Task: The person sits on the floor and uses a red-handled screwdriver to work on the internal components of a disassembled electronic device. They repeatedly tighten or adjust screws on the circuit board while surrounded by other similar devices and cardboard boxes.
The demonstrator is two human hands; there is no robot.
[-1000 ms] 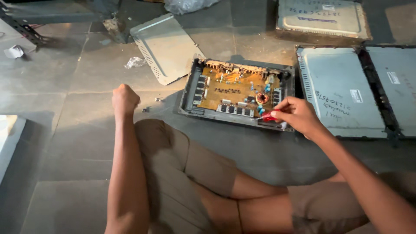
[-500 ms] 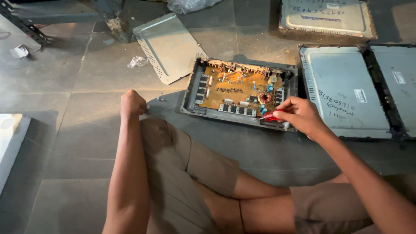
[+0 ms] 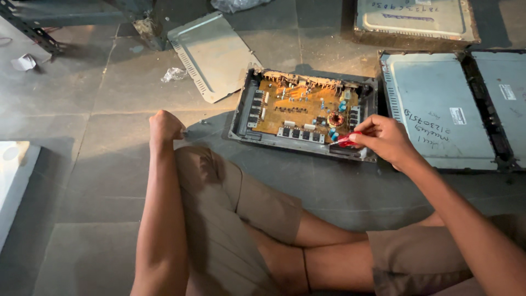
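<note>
An open grey metal case (image 3: 247, 98) lies on the tiled floor in front of my crossed legs, with an orange circuit board (image 3: 296, 104) inside. My right hand (image 3: 383, 140) is shut on a red-handled tool (image 3: 345, 141), held at the board's near right corner beside a copper coil (image 3: 335, 118). My left hand (image 3: 164, 126) is closed in a fist and rests on the floor by my left knee, left of the case, holding nothing visible.
A loose grey metal cover (image 3: 213, 55) lies beyond the case at the left. Closed grey metal units (image 3: 438, 109) sit to the right, another (image 3: 416, 19) at the back. A crumpled scrap (image 3: 174, 74) and a white panel (image 3: 13, 181) lie to the left.
The view has shifted slightly. My right hand stays at the board's corner with the red tool; my left fist stays on the floor.
</note>
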